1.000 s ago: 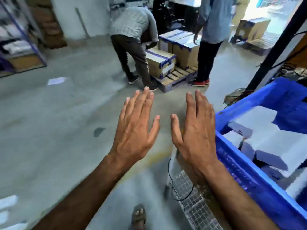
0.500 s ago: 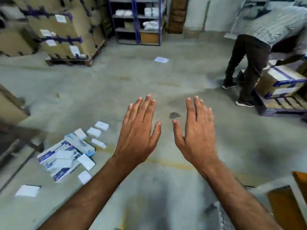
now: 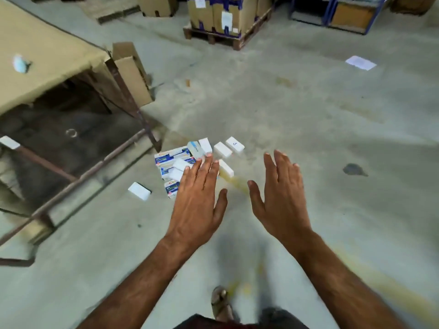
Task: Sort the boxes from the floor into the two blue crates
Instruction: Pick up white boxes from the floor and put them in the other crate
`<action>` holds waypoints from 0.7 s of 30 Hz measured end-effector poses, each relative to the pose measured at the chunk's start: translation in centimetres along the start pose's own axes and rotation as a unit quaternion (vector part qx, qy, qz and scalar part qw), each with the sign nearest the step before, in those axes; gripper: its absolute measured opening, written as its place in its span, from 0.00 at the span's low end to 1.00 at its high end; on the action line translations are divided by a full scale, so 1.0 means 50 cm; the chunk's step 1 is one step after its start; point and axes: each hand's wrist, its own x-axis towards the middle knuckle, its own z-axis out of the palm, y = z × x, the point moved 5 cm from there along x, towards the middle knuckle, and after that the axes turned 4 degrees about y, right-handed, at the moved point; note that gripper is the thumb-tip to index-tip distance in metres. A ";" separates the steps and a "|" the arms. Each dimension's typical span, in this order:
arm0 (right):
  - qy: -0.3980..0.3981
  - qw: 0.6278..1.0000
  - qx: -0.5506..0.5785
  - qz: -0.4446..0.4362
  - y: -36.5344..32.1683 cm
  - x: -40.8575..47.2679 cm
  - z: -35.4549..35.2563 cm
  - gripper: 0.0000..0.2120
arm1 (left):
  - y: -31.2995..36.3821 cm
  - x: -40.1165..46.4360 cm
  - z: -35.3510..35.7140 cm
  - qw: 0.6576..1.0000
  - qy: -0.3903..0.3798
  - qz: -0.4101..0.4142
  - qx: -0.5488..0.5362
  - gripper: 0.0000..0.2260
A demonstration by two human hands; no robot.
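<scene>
Leftmost, a cardboard-topped table on a rusty metal frame, with one flat white box on its lower rail. Next, a lone small white carton on the grey concrete floor. Then a heap of blue-and-white printed cartons, perhaps four; print too blurred to read. Beside it, five plain white cartons, the rightmost white carton marked with a handwritten figure, unclear. Over the heap, left hand flat, fingers spread, holding nothing. Further right, right hand likewise splayed and bare. No blue crates visible.
</scene>
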 end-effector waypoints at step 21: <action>-0.233 0.969 0.027 -0.081 -0.067 0.330 0.745 0.34 | -0.473 0.226 0.464 0.967 -0.139 -0.215 0.004 0.31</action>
